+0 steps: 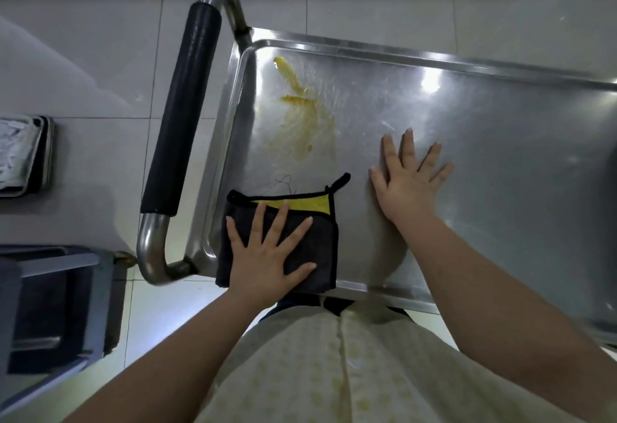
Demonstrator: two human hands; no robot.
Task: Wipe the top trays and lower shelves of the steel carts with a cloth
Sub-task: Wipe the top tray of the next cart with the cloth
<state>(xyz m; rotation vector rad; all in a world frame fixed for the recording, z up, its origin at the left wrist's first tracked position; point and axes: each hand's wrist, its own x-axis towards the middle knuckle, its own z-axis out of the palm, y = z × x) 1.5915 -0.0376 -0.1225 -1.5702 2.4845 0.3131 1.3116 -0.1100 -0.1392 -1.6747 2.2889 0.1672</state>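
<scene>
A steel cart's top tray (pixel 500 142) fills the middle and right of the head view. A yellow smeared stain (pixel 302 105) lies near its far left corner. A folded dark grey cloth (pixel 320 249) with a yellow inner face and black trim sits at the tray's near left corner. My left hand (pixel 267 252) presses flat on the cloth with fingers spread. My right hand (pixel 407 175) rests flat on the bare steel, to the right of the cloth, fingers straight. The lower shelf is hidden under the tray.
The cart's handle (pixel 182 109), steel tube with a black padded grip, runs along the tray's left end. On the tiled floor at left stand a stack of trays (pixel 26 155) and a dark crate (pixel 56 306). A dark edge crosses the top.
</scene>
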